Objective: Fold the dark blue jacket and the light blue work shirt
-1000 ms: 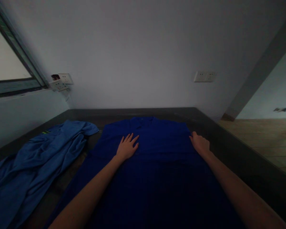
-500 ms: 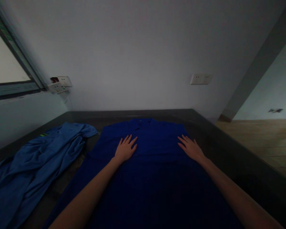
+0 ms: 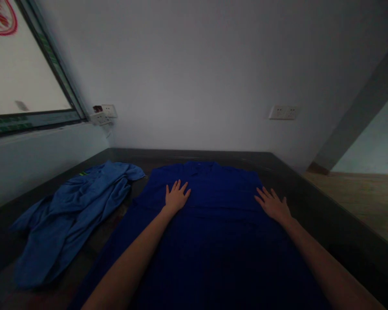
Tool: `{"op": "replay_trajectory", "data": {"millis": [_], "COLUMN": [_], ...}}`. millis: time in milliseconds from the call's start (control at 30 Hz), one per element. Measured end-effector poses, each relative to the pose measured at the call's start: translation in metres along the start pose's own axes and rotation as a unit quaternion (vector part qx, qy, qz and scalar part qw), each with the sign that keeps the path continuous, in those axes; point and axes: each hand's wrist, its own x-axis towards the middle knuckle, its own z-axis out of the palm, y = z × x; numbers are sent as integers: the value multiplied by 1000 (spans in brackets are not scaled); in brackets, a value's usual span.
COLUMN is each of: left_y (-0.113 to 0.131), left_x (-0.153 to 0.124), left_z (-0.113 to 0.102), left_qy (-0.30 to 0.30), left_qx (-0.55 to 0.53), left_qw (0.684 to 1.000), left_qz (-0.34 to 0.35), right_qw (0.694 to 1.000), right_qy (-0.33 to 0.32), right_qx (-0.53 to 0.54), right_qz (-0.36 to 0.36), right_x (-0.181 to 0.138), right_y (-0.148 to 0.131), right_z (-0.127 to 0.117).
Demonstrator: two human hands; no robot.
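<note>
A dark blue collared shirt (image 3: pixel 213 193) lies spread on a dark table, its collar toward the wall. On the left part of its chest rests my left hand (image 3: pixel 177 197), flat with fingers spread. My right hand (image 3: pixel 274 204) is at the shirt's right edge, palm down and fingers apart; whether it touches cloth or table there I cannot tell exactly. Neither hand grips anything. The lower part of the shirt is lost in shadow between my forearms.
A lighter blue crumpled garment (image 3: pixel 84 206) with a yellow-green strip lies to the left. The dark table (image 3: pixel 294 185) meets a wall with sockets (image 3: pixel 283 113). A window (image 3: pixel 26 69) is at the upper left, and wooden floor (image 3: pixel 362 193) shows at right.
The view has turned a little to the left. My right hand has slid outward to the shirt's right edge, while my left hand stays on the chest, its fingers still spread.
</note>
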Motion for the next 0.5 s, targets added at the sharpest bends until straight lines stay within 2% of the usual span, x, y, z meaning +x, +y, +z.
{"op": "replay_trajectory", "data": {"millis": [67, 133, 200, 267, 400, 500], "left_y": [-12, -36, -69, -108, -172, -198], "left_x": [-3, -12, -30, -57, -129, -185], "left_z": [-11, -29, -52, -77, -118, -129], "left_qy": [7, 28, 41, 21, -68, -99], "left_qx": [-14, -35, -57, -85, -81, -86], "left_qw": [1000, 999, 997, 996, 993, 987], "left_qz": [-3, -7, 8, 26, -43, -97], "right_qw": [999, 997, 993, 988, 967, 941], "right_qy": [22, 67, 111, 128, 91, 29], "right_qx": [-24, -37, -28, 3, 96, 154], "right_qz": [3, -9, -41, -89, -219, -300], "right_x": [-5, -9, -12, -13, -13, -15], "right_y": [-7, -18, -36, -62, -139, -205], "right_z": [-9, -21, -33, -45, -60, -61]}}
